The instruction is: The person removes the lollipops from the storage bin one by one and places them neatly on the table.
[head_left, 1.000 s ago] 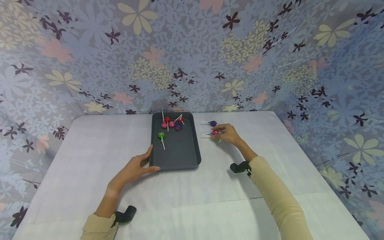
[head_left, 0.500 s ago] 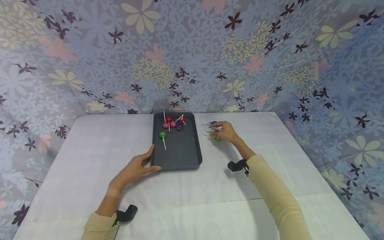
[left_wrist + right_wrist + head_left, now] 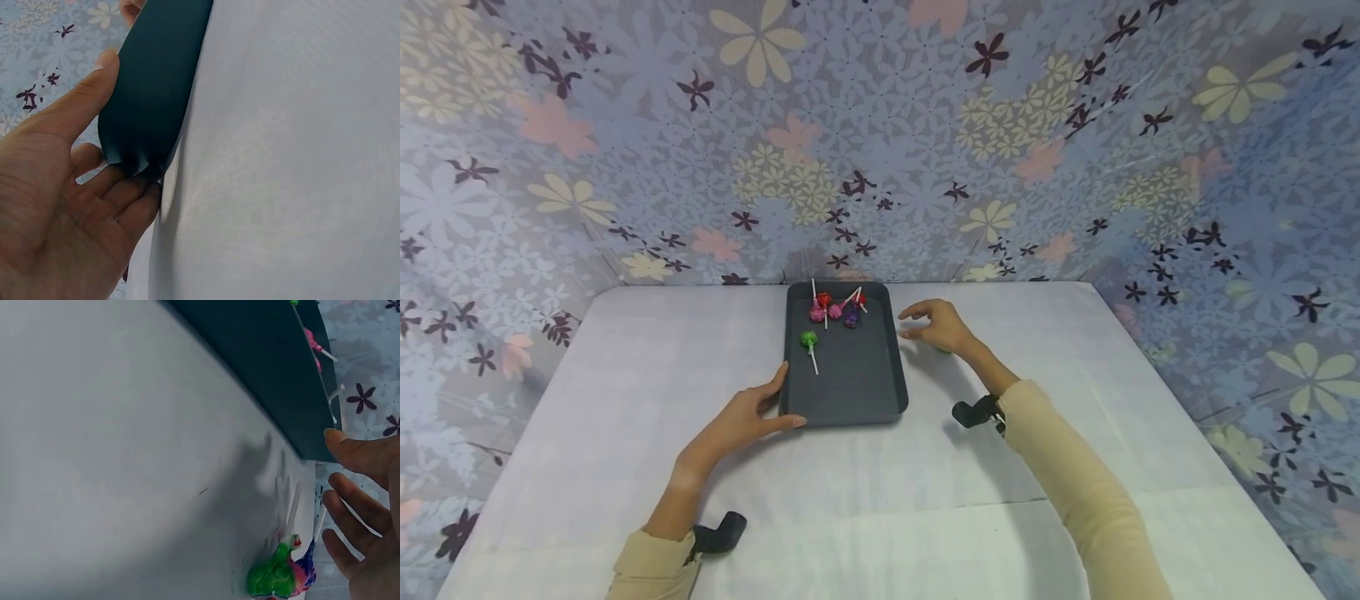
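Note:
A dark grey tray (image 3: 857,392) lies on the white-covered table. My left hand (image 3: 741,425) holds its near left corner, thumb along the near edge; in the left wrist view the fingers curl against the tray corner. My right hand (image 3: 936,325), fingers loosely spread and holding nothing, hovers beside the tray's right edge. Inside the tray lie a green lollipop (image 3: 808,339), a purple lollipop (image 3: 851,317) and several red and pink ones near the far end. Under my right hand, a green lollipop (image 3: 272,578) and a pink-and-blue lollipop (image 3: 304,570) show in the right wrist view.
A white cloth covers the table (image 3: 880,517). Flower-patterned fabric (image 3: 880,150) hangs behind it and along the sides. Black mounts (image 3: 720,533) sit at both wrists.
My right hand has moved left from the lollipops beside the tray to the tray's right edge, leaving them on the table. My left hand has stayed at the tray corner.

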Motion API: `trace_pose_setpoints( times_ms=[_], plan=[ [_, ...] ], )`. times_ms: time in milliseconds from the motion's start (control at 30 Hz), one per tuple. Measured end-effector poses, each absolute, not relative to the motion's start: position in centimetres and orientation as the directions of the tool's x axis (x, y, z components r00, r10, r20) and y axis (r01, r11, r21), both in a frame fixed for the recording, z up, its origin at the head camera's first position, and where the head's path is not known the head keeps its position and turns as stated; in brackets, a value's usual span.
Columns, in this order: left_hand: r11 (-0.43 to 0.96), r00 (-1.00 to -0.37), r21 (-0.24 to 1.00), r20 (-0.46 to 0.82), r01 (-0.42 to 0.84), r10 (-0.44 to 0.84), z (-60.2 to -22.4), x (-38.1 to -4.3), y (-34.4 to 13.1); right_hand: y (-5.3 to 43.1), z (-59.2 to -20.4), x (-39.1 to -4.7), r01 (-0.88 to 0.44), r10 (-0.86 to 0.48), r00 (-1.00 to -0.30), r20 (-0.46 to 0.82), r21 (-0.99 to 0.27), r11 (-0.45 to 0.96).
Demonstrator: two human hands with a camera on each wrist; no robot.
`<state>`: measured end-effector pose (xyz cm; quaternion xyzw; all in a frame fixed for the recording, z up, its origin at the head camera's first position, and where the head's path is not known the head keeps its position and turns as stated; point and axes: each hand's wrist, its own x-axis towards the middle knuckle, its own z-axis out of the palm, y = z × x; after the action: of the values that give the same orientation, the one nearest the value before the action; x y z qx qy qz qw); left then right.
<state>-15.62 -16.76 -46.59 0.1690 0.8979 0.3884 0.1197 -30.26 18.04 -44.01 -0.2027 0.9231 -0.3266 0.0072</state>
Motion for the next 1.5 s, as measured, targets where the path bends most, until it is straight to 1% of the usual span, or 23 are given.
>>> trace_pose_setpoints(
  times_ms=[333, 533, 667, 767, 933, 1067, 1300, 1500],
  plan=[
    [0.625, -0.918, 0.755, -0.080, 0.200, 0.389, -46.2, -15.7, -17.1, 16.5, -43.5, -31.2, -0.408, -0.426, -0.895, 0.136, -0.637, 0.654],
    [0.630, -0.921, 0.753, -0.088, 0.188, 0.380, -46.2, -15.7, -17.3, 15.6, -43.1, -31.6, -0.406, -0.425, -0.895, 0.134, -0.641, 0.652],
    [0.629, -0.922, 0.755, -0.089, 0.184, 0.376, -46.2, -15.8, -17.5, 14.9, -42.9, -31.9, -0.435, -0.454, -0.878, 0.149, -0.643, 0.630],
    [0.624, -0.923, 0.760, -0.085, 0.184, 0.376, -46.3, -15.9, -17.6, 14.3, -42.8, -32.1, -0.470, -0.484, -0.859, 0.167, -0.632, 0.616],
    [0.614, -0.920, 0.767, -0.085, 0.184, 0.382, -46.7, -16.1, -17.6, 13.2, -42.8, -32.7, -0.475, -0.497, -0.855, 0.150, -0.613, 0.632],
    [0.610, -0.920, 0.773, -0.094, 0.175, 0.382, -46.9, -16.2, -17.7, 12.4, -42.7, -33.3, -0.468, -0.498, -0.859, 0.120, -0.581, 0.666],
    [0.607, -0.919, 0.778, -0.104, 0.162, 0.379, -46.9, -16.1, -17.6, 11.1, -42.3, -34.4, -0.475, -0.509, -0.858, 0.068, -0.479, 0.738],
    [0.603, -0.917, 0.779, -0.096, 0.173, 0.388, -46.8, -16.2, -17.2, 10.6, -42.6, -35.3, -0.474, -0.486, -0.871, 0.075, -0.390, 0.789]
  ],
)
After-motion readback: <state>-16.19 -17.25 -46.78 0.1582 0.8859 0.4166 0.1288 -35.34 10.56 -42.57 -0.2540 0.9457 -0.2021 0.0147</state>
